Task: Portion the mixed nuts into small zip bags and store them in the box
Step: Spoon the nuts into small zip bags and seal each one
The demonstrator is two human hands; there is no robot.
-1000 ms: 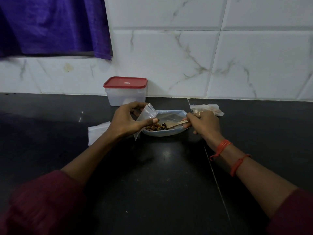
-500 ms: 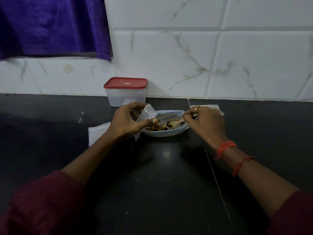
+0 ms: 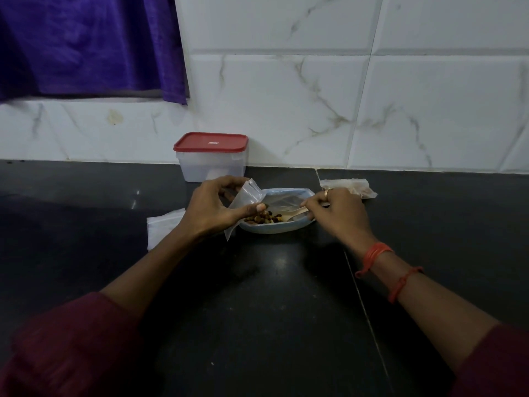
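A pale blue plate (image 3: 274,228) on the dark counter holds a small heap of mixed nuts (image 3: 264,217) at its left side. My left hand (image 3: 213,207) grips a small clear zip bag (image 3: 246,197) at the plate's left edge, with the bag's mouth tilted toward the nuts. My right hand (image 3: 336,209) pinches the handle of a small wooden spoon (image 3: 293,216), whose bowl rests in the plate to the right of the nuts. A plastic box with a red lid (image 3: 211,157) stands closed against the wall behind the plate.
Several empty zip bags (image 3: 163,224) lie flat on the counter left of my left wrist. A filled zip bag (image 3: 350,187) lies behind my right hand near the wall. A purple curtain (image 3: 91,44) hangs at the upper left above the tiled wall.
My right hand has turned over the spoon handle and shifted slightly left, so the spoon's bowl now lies lower in the plate. My left hand and the bag have stayed put.
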